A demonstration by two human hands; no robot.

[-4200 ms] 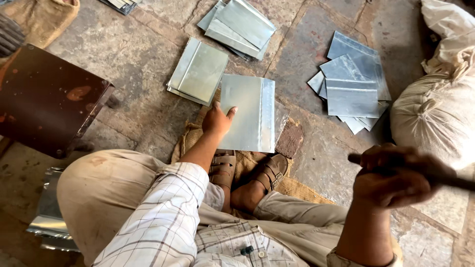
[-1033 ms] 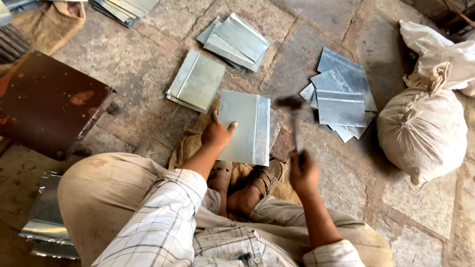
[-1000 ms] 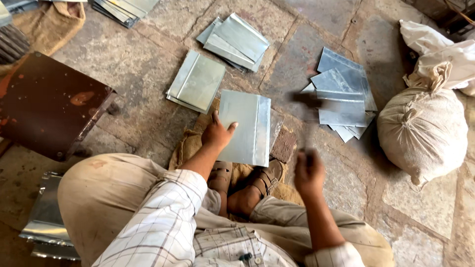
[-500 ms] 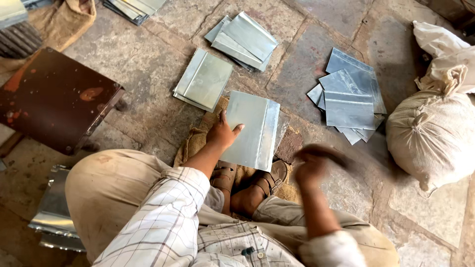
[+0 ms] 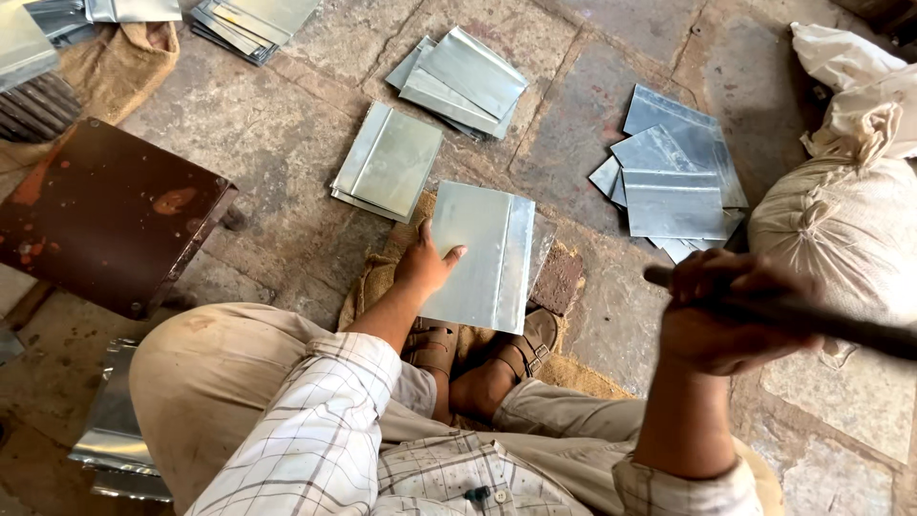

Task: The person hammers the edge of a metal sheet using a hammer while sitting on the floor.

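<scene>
between the knees, on sacking over the stone floor (image 5: 287, 143), the sheet (image 5: 482, 253) lies long axis near-to-far. left hand (image 5: 425, 263) presses flat on its left edge; right hand (image 5: 731, 311), farther right and raised, grips a hammer handle (image 5: 841, 325).

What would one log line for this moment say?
left hand: pressing metal sheet flat | right hand: raised, gripping hammer handle | sheet on sacking over stone floor
</scene>
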